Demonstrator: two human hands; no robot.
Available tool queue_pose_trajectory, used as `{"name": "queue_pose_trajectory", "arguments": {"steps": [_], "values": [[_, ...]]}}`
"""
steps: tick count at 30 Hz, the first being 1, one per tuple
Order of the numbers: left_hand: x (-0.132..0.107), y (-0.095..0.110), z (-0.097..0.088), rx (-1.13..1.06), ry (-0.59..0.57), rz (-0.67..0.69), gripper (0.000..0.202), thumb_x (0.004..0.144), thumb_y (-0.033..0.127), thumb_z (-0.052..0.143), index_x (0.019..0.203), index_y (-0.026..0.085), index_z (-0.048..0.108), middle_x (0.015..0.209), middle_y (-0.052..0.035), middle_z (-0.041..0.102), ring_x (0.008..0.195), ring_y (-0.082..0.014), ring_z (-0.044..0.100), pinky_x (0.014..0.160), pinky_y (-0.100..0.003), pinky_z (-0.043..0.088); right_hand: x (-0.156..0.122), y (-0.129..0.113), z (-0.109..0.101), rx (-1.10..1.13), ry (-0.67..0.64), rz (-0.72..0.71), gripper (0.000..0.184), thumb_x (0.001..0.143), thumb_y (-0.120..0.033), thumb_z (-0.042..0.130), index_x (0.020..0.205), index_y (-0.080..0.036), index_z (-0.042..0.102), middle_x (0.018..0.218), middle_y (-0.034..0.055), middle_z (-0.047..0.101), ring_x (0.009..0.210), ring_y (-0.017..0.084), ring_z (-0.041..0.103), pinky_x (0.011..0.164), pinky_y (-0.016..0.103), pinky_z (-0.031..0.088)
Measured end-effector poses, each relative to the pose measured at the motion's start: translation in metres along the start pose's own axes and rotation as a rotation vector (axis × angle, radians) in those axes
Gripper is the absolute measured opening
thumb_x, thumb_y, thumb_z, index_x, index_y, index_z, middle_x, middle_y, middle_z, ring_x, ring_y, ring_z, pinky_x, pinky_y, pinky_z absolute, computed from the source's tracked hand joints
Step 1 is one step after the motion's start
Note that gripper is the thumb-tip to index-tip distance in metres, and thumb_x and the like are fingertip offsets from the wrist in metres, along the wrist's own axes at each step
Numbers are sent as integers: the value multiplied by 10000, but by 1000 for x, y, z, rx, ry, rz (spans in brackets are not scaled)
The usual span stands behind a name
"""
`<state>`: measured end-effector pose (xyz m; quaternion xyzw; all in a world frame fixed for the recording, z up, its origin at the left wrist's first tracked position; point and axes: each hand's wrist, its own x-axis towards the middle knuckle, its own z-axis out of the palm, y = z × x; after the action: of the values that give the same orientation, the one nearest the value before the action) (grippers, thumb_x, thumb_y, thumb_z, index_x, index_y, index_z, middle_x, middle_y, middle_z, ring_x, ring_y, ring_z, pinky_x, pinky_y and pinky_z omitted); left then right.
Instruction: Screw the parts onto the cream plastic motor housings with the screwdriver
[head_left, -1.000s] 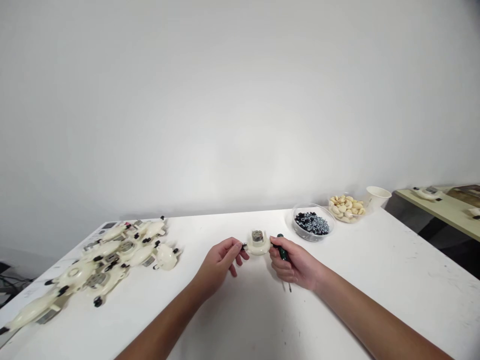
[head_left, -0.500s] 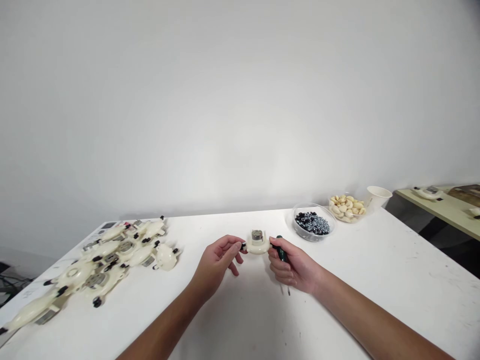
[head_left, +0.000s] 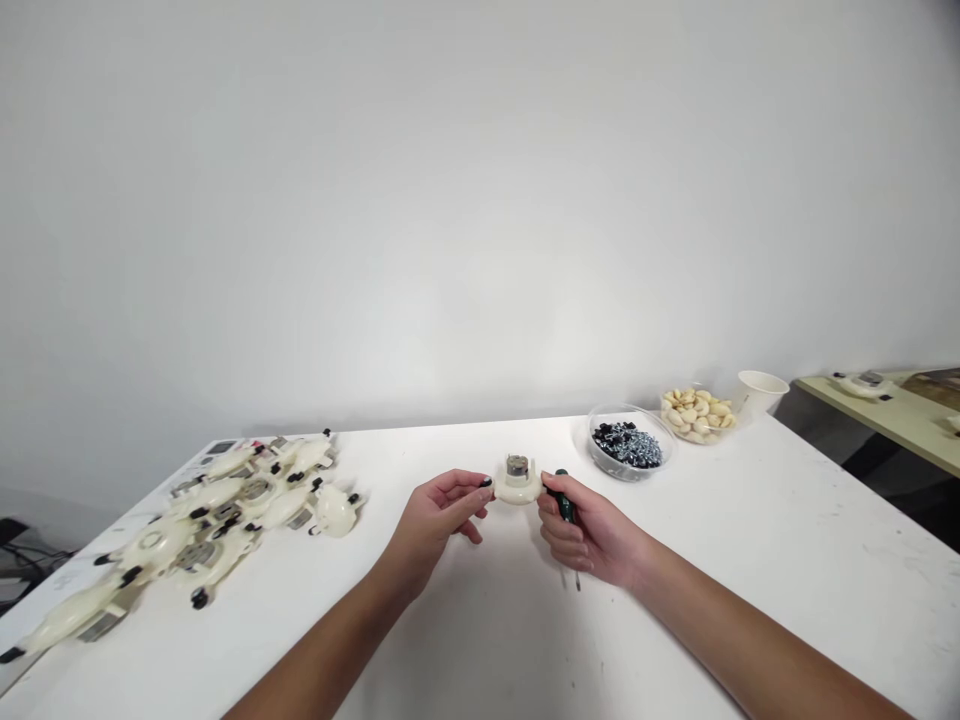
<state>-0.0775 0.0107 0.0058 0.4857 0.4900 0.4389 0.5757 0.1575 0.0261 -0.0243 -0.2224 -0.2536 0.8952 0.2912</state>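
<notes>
Apparently at a cap-handling step, the left hand (head_left: 441, 512) pinches a black cap (head_left: 486, 482) at one end of the cream plastic housing (head_left: 517, 494), which the right hand (head_left: 585, 525), curled round a green-handled screwdriver (head_left: 563, 503), grips above the white table (head_left: 480, 640), likely calling for steady alignment next.

You are using two grips, one left grip (head_left: 439, 515) and one right grip (head_left: 589, 530), with one cream part (head_left: 517, 490) and one green-handled tool (head_left: 564, 505). At least eight cream pieces (head_left: 169, 535) are lying in your left-hand pile, overlapping too much for an exact total. One clear dish (head_left: 615, 468) is holding black bits (head_left: 615, 436) and silver screws (head_left: 643, 450), too many to count; one clear tub (head_left: 730, 428) is holding well over ten pale pieces (head_left: 694, 415). One cup (head_left: 762, 396) is standing beside it. Two desks are showing: one white desk (head_left: 765, 530), one yellowish desk (head_left: 855, 410) carrying two more cream items (head_left: 862, 385).
</notes>
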Motion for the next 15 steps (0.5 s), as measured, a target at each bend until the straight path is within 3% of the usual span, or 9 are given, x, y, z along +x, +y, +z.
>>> {"name": "queue_pose_trajectory", "arguments": {"steps": [15], "values": [[-1,2,0,22,23,40,335,789,408,833,1005,160,771,847,-62,669,771,-176,584,577,-271,555,0,-1,1,-15,5,-12,402,986,-504,565,721,-204,527,422,-93,351,371,77,226,353,214,155]]}}
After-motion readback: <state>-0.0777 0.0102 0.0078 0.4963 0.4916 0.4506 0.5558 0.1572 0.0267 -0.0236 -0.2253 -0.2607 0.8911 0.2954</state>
